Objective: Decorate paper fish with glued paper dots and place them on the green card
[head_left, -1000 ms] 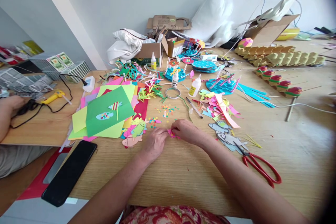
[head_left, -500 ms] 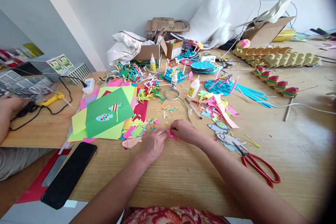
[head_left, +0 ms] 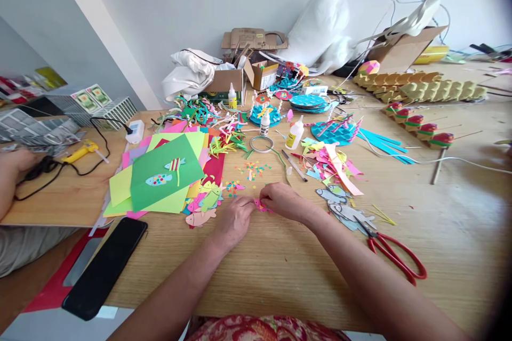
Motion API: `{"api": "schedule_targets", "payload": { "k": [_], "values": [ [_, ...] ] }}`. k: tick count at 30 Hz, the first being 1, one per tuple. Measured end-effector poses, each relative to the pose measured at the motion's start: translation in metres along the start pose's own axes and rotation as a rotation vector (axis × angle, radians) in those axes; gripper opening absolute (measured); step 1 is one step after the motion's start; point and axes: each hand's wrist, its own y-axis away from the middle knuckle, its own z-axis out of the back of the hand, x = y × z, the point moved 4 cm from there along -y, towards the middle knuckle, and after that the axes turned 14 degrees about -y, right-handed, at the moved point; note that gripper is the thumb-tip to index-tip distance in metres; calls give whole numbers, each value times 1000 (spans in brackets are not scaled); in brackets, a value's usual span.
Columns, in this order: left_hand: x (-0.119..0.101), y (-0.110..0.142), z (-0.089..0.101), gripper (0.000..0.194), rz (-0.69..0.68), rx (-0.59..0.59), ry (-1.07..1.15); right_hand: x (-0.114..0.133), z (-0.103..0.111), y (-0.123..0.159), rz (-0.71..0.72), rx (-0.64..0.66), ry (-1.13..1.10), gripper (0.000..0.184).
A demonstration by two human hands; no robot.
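A small pink paper fish (head_left: 262,206) with coloured bits on it lies on the table between my hands. My left hand (head_left: 237,218) has its fingers closed at the fish's left end. Over its right part, the fingers of my right hand (head_left: 280,198) are pinched together; whatever is in them is hidden. Just beyond my hands are scattered tiny coloured paper dots (head_left: 254,170). To the left lie cut-out paper fish (head_left: 200,217) in pink and green. Grey-blue paper fish (head_left: 348,212) are piled to the right, touched by the blades of red-handled scissors (head_left: 394,256).
Glue bottles (head_left: 295,133), a tape ring (head_left: 261,144) and a pen (head_left: 295,166) stand or lie ahead. Coloured paper sheets (head_left: 140,181) and a black phone (head_left: 104,269) are at left. Paper scraps (head_left: 330,162) lie at right. Another person's hand (head_left: 18,162) is at far left.
Both hands stay almost in place at the pink paper fish. The right hand's fingers have shifted only very slightly; the view has moved a little.
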Motion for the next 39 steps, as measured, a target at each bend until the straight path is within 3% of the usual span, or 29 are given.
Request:
{"api": "schedule_targets", "payload": {
  "k": [29,39],
  "values": [
    [-2,0,2,33,-2,2,-12,0,-2,-2,-34,1,25,26],
    [0,1,-1,33,5,16,16,2,7,0,-61,-36,21,26]
  ]
}}
